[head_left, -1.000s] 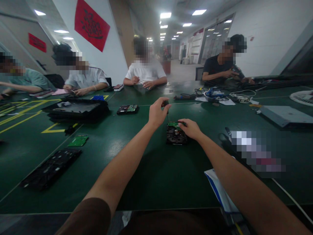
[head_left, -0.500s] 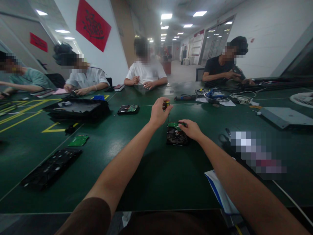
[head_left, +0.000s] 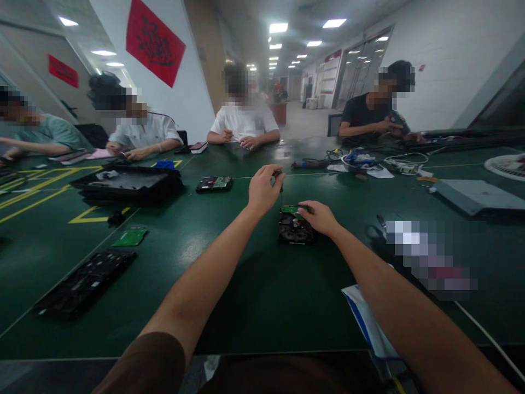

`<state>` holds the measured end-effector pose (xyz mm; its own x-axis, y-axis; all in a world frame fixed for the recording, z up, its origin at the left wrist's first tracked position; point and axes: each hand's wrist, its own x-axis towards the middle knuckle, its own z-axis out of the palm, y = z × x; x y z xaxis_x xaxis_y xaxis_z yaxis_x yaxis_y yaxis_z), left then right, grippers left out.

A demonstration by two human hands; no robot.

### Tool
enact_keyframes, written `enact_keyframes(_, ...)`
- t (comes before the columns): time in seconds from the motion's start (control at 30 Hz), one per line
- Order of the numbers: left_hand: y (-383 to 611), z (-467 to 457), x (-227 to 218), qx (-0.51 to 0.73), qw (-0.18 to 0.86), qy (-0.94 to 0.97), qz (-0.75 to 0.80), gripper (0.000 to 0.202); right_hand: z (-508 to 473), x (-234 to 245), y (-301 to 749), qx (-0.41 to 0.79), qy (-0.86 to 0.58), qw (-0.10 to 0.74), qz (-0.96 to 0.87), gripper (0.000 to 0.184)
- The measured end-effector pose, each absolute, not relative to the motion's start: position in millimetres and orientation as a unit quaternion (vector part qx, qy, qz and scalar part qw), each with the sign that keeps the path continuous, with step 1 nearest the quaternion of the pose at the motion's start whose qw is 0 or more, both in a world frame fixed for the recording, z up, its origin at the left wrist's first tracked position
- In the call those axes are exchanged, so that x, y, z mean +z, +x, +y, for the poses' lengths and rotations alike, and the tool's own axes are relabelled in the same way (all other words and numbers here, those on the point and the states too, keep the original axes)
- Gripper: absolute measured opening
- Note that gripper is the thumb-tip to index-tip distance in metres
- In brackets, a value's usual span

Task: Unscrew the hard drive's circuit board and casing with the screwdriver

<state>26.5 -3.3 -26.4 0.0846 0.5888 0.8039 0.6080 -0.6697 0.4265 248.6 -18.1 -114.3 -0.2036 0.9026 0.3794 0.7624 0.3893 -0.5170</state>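
Note:
In the head view a hard drive lies on the green table, its green circuit board at the far end. My left hand is closed around the handle of a screwdriver, mostly hidden by the fingers. The thin shaft points down at the far left corner of the board; whether the tip sits in a screw is too small to tell. At the drive's right edge, my right hand grips it with bent fingers, thumb and fingertips over the board.
Another hard drive lies further back. To the left are a loose green circuit board, a black slab-like part and a black tray. Cables and a grey metal case are on the right. Several people sit across the table.
My left hand has turned slightly about the screwdriver handle, so the yellow part of the handle is now covered. My right hand and the hard drive stay in place.

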Motion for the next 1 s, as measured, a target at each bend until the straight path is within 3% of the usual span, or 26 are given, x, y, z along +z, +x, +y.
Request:
enact_keyframes(0.5,30.0,-2.7,-29.3,-0.524,-0.007,-0.745,-0.411,0.031,-18.4,-114.3,248.3,0.111,-0.551,0.32,-0.763,0.032)
enact_keyframes(1.0,28.6,-5.0,-22.4,-0.519,-0.013,-0.742,-0.423,0.021,-20.3,-111.1,247.8,0.1,-0.546,0.311,-0.771,0.032)
